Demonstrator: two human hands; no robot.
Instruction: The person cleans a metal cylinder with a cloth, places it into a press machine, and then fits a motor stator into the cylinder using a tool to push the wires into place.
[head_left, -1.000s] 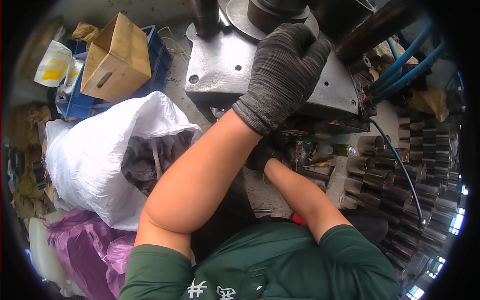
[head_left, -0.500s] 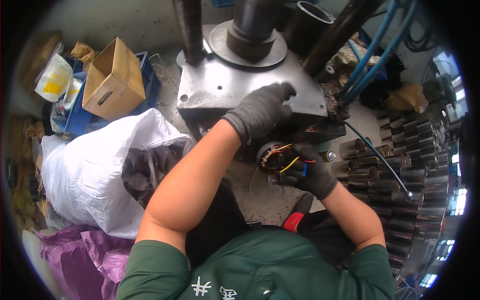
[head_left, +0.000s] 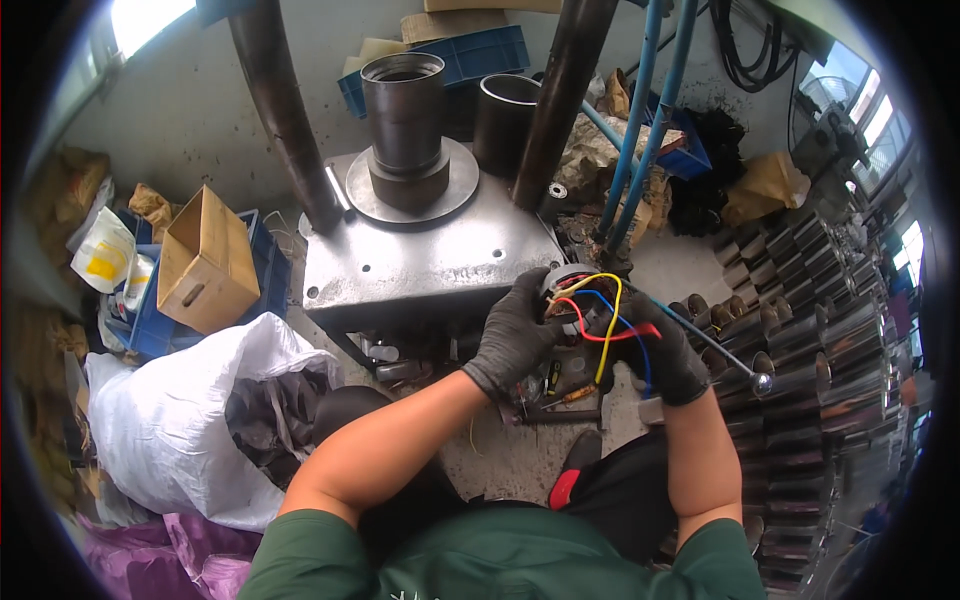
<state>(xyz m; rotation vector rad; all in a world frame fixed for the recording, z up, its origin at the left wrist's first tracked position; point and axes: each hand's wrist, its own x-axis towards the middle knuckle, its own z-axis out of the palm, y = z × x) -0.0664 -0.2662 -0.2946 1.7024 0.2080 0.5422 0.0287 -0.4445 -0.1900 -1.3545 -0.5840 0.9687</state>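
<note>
Gripping a small round motor part (head_left: 578, 300) between them, the gloved left hand (head_left: 517, 335) and right hand (head_left: 662, 350) close around it just before the steel press base (head_left: 420, 270). Advise steady support, keeping the coloured wires (head_left: 600, 325) unpinched.

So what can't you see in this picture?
Head view:
- The round part under the wires: mostly hidden by both gloves.
- Left hand fingers: curl behind the part.
- Tools on the floor: too small and partly behind the left hand.
- Metal tubes: blurred toward the rim.
</note>
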